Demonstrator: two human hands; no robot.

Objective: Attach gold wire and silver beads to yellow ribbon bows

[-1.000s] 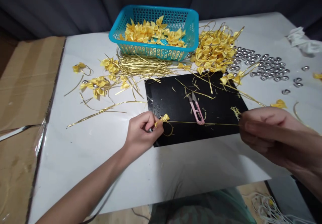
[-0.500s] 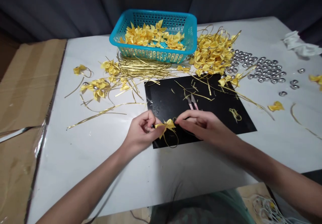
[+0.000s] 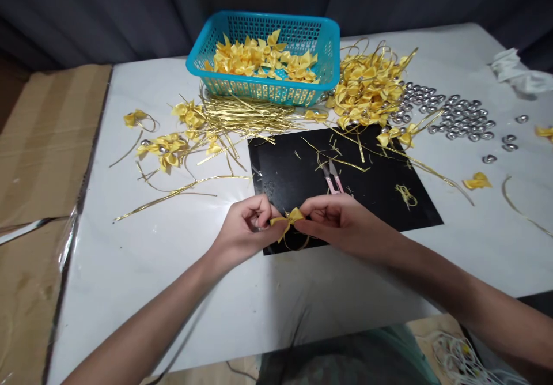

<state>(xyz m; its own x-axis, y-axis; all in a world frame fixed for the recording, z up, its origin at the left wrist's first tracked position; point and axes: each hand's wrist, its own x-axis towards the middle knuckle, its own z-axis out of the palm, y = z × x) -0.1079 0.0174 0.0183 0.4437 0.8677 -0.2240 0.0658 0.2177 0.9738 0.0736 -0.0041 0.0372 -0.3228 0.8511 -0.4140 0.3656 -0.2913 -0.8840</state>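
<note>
A yellow ribbon bow (image 3: 292,218) with a thin gold cord loop hanging below it is held over the front part of a black mat (image 3: 294,172). My left hand (image 3: 248,223) pinches its left side between thumb and fingers. On the bow's right side, the thumb and index finger of my right hand (image 3: 339,218) are closed on it. Small pink-handled snips (image 3: 332,178) lie on the mat just beyond my right hand, among gold cord scraps.
Behind the mat stands a blue basket (image 3: 263,82) of yellow bows. Gold cords (image 3: 250,114) lie before it. A pile of finished-looking bows (image 3: 367,88) and silver beads (image 3: 464,117) are at right. More bows (image 3: 166,151) lie left; a white cloth (image 3: 518,74) lies far right.
My right hand has moved left onto the bow, closing the gap between them. My left hand keeps its hold. The view has shifted slightly.
</note>
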